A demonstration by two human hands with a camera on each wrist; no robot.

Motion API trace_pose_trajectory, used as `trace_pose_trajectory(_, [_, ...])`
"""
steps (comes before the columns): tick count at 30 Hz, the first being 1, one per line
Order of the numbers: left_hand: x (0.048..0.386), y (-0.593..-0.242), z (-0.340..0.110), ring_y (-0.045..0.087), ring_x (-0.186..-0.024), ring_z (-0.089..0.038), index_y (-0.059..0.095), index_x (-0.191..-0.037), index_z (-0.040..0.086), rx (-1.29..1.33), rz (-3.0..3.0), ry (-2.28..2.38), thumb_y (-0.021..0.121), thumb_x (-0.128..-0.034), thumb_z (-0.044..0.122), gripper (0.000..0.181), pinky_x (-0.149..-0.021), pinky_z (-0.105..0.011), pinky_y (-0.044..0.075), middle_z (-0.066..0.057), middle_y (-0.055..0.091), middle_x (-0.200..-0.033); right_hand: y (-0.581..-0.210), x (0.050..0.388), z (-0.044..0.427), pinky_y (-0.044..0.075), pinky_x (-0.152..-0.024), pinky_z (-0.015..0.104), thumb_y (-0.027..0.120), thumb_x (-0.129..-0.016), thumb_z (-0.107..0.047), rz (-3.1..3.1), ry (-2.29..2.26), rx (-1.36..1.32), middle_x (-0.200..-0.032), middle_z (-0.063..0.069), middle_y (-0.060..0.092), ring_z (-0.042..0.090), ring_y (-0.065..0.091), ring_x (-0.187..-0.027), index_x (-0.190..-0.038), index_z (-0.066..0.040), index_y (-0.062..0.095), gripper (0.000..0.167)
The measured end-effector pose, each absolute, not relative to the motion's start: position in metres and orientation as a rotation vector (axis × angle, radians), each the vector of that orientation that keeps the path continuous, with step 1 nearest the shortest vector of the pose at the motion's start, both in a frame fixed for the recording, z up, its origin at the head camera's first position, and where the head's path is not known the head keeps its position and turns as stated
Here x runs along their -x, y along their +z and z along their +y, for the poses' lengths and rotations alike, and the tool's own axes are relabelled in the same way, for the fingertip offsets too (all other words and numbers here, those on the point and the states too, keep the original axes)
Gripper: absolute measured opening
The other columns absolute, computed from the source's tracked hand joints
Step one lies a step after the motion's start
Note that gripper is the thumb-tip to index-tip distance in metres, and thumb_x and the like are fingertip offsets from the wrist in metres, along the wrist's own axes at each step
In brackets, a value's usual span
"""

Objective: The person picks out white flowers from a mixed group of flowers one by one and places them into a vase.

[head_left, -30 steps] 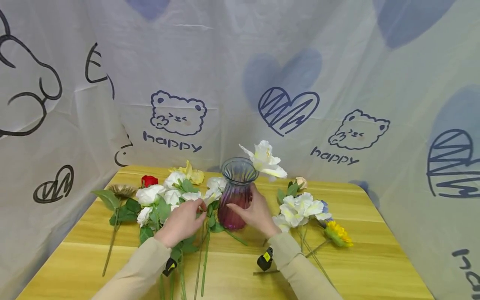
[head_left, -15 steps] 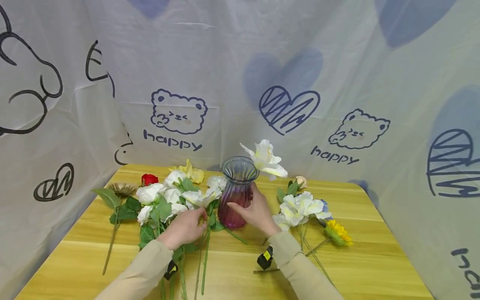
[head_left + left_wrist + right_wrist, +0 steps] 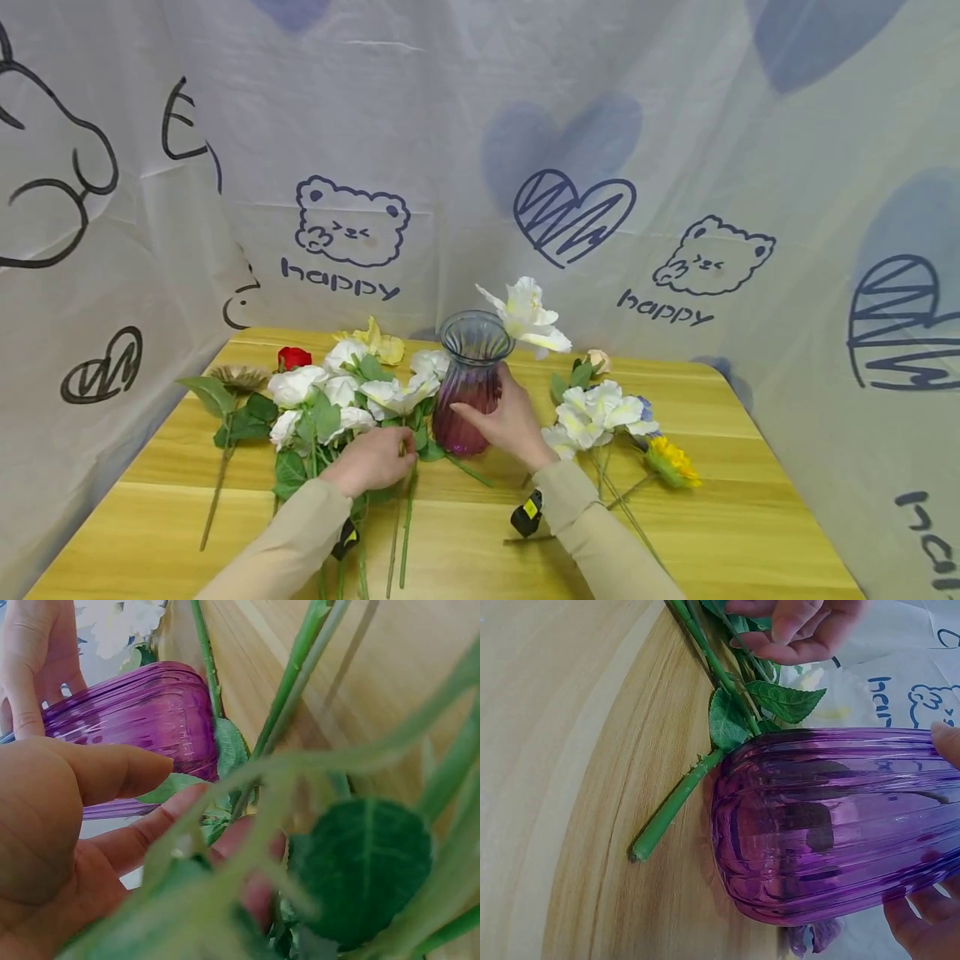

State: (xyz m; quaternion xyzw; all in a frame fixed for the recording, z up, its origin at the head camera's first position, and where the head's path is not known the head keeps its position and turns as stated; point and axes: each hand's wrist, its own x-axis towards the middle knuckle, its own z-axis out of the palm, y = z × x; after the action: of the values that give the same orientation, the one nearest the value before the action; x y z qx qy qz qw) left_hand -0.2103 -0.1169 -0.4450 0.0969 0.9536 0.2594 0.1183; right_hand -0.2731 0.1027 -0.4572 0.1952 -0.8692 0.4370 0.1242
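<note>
The right hand (image 3: 513, 421) grips the clear blue-to-purple vase (image 3: 467, 400), which stands upright on the table. A white flower (image 3: 527, 315) shows beside the vase's rim; where its stem runs cannot be told. Left of the vase, the left hand (image 3: 375, 458) is at the green stems below a bunch of white flowers (image 3: 345, 392). In the left wrist view its thumb and fingers (image 3: 82, 832) are apart, one fingertip partly behind stems and leaves (image 3: 367, 870). In the right wrist view its fingers (image 3: 802, 630) are loosely bent near a stem.
On the wooden table (image 3: 465, 533), a brown flower (image 3: 238, 377), a red rose (image 3: 294, 358) and a yellow flower (image 3: 382, 344) lie left. White flowers (image 3: 600, 412) and a yellow sunflower (image 3: 672, 462) lie right. A printed cloth (image 3: 465, 125) hangs behind.
The left hand has moved slightly down along the stems, uncovering more of the white flowers. The right hand still grips the vase in place.
</note>
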Motion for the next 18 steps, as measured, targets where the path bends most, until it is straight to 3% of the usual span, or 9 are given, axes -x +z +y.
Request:
trace_pose_trajectory(9, [0.2125,-0.4518,-0.1189,0.044,-0.057,-0.015,0.057,-0.074,0.014,-0.287,2.778,0.747,0.059,-0.0985,0.017,0.025,-0.056,-0.029,0.034,-0.001,0.049,-0.064,-0.4587,0.2720,0.1019,0.059,-0.096,0.048,0.082,-0.084,-0.040,-2.542,1.231,-0.568,-0.128,0.019,0.067,0.034,0.067,-0.117,-0.143,-0.007,0.043,0.078])
trace_pose_trajectory(16, [0.2157,-0.4528,-0.1198,0.033,-0.047,-0.012,0.049,-0.058,0.017,-0.251,2.748,0.846,0.058,-0.0986,0.017,0.042,-0.048,-0.026,0.029,0.003,0.039,-0.051,-0.4572,0.2721,0.1016,0.058,-0.097,0.047,0.082,-0.084,-0.040,-2.543,1.257,-0.571,-0.129,0.019,0.066,0.033,0.067,-0.118,-0.142,-0.006,0.043,0.077])
trace_pose_trajectory(18, [0.2163,-0.4515,-0.1212,0.034,-0.047,-0.011,0.057,-0.061,0.014,-0.260,2.740,0.905,0.058,-0.0986,0.016,0.038,-0.049,-0.026,0.031,0.003,0.043,-0.052,-0.4568,0.2723,0.1020,0.058,-0.097,0.047,0.082,-0.084,-0.040,-2.539,1.250,-0.566,-0.128,0.019,0.066,0.034,0.067,-0.118,-0.142,-0.006,0.043,0.077])
